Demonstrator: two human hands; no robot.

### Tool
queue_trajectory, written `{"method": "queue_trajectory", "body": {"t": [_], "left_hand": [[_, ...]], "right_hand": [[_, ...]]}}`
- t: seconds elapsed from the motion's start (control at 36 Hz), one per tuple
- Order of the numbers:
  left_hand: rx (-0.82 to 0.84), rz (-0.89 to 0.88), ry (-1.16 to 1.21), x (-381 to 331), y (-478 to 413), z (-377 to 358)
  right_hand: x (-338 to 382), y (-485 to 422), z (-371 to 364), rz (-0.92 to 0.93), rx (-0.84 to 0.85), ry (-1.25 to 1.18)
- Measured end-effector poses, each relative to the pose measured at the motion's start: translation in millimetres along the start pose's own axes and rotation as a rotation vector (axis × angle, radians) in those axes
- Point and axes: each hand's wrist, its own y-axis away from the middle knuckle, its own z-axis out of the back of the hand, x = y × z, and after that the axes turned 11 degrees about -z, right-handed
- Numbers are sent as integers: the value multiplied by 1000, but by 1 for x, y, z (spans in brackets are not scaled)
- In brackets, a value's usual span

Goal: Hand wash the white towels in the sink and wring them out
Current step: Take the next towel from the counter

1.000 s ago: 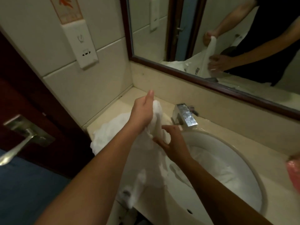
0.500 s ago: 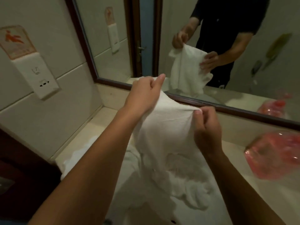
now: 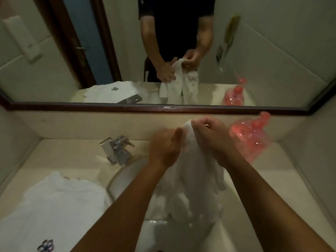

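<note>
Over sink [image 3: 116, 180], white towel [image 3: 189, 182] bunched, hanging limp, gripped by both hands

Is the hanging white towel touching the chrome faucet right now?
Apart. The head view shows bare counter between the hanging white towel and the chrome faucet; both hands grip the towel's top.

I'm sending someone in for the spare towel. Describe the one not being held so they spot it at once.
Start at the round white sink below the mirror. On the counter to its left, near the front edge, lies a flat white towel. Unlike the bunched towel both hands hold over the basin, it bears a small dark logo.
</note>
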Motion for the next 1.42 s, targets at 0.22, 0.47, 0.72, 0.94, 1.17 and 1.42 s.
{"method": "queue_trajectory", "body": {"t": [0.22, 0.47, 0.72, 0.94, 1.17, 1.42], "left_hand": [[-13, 287, 208, -4, -44, -47], [502, 308, 328, -10, -67, -105], [491, 289, 382, -41, -101, -152], [482, 335, 459, -66, -138, -172], [471, 354, 534, -76, -143, -177], [463, 404, 583, -79, -142, -185]], "right_hand": [[-37, -17, 67, -71, 72, 381], [-85, -19, 98, -342, -101, -39], [-74, -36, 148, -461, -302, -217], [-60, -83, 192, -582, -122, -239], [-64, -94, 205, -573, -67, -173], [-52, -87, 203, -527, -182, -60]]}}
